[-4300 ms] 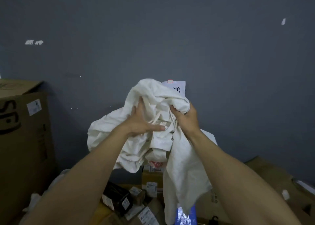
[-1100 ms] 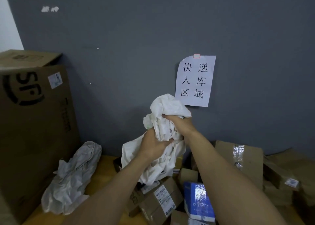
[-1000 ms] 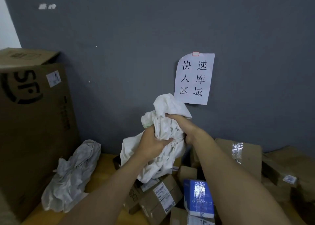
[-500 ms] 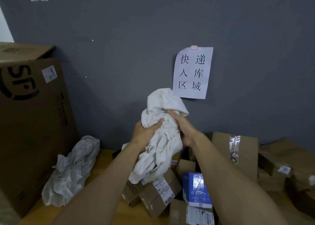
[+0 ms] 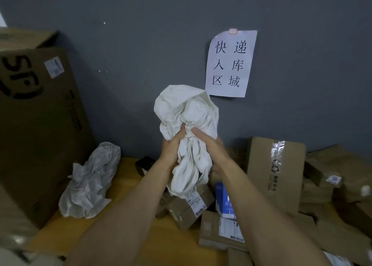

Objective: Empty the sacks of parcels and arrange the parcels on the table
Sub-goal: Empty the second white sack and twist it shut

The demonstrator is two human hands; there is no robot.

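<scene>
Bunching the white sack [image 5: 187, 128] between left hand [image 5: 171, 149] and right hand [image 5: 211, 147], fingers gripping cloth, above parcels [image 5: 189, 205] on the surface [image 5: 128, 221]; probably emptied, compacting for setting aside.

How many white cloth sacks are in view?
2. The held sack is gripped by the left hand and right hand above the parcels. The crumpled sack lies on the table by the large cardboard box at left. Others may be hidden.
</scene>
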